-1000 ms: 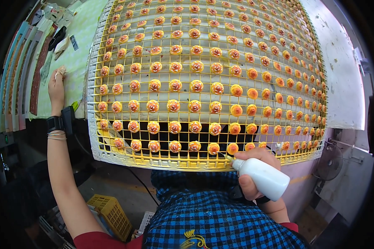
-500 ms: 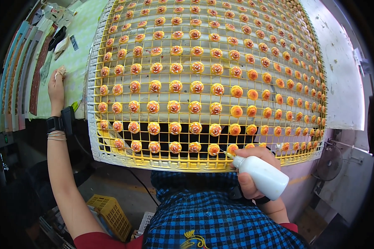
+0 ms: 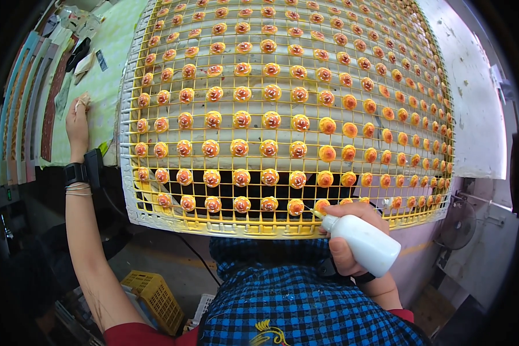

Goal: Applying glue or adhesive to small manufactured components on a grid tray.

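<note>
My right hand (image 3: 352,239) grips a white squeeze bottle (image 3: 366,242), its nozzle touching an orange piece (image 3: 322,205) at the yellow grid tray's (image 3: 271,228) near edge. The tray carries rows of orange pieces. My left hand (image 3: 78,124) rests on the green table (image 3: 106,81), fingers closed on a small pale scrap (image 3: 83,101).

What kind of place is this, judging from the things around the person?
Probably a small craft or production workshop. A yellow wire rack carries rows of small orange pieces, the right hand holds a white squeeze bottle at the front row, and a yellow plastic crate sits on the floor.
</note>
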Tool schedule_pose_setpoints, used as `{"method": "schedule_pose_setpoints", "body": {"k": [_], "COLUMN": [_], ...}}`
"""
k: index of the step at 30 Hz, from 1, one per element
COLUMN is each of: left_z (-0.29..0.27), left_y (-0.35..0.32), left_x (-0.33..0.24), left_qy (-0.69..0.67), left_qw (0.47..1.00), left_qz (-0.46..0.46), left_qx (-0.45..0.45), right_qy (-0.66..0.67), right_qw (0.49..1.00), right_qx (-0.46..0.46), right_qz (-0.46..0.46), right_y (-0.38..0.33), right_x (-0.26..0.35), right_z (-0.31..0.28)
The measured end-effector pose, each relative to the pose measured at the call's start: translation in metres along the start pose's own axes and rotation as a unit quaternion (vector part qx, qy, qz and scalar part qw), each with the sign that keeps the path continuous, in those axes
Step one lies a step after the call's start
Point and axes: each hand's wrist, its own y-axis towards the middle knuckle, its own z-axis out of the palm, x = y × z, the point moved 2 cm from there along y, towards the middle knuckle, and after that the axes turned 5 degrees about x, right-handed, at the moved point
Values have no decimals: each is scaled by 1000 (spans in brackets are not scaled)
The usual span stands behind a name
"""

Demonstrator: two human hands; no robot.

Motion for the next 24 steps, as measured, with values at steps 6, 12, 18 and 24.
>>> {"method": "schedule_pose_setpoints", "body": {"k": [6,12,18,24], "left_z": [-3,-2,-4,-1], "left_y": [0,1,0,0], "left_x": [4,4,7,3], "left_qy": [1,-3,20,4], "left_qw": [1000,1000,1000,1000], "left_qz": [3,13,-3,6], "left_qx": [3,-3,16,4], "right_qy": [-9,59,-12,-11], "right_qw": [1000,997,1000,1000], "right_qx": [3,-12,3,-1], "right_qz": [7,48,-19,-13], "right_y": [-1,-1,4,5], "right_x": [1,1,1,1], "right_z": [0,5,6,7]}}
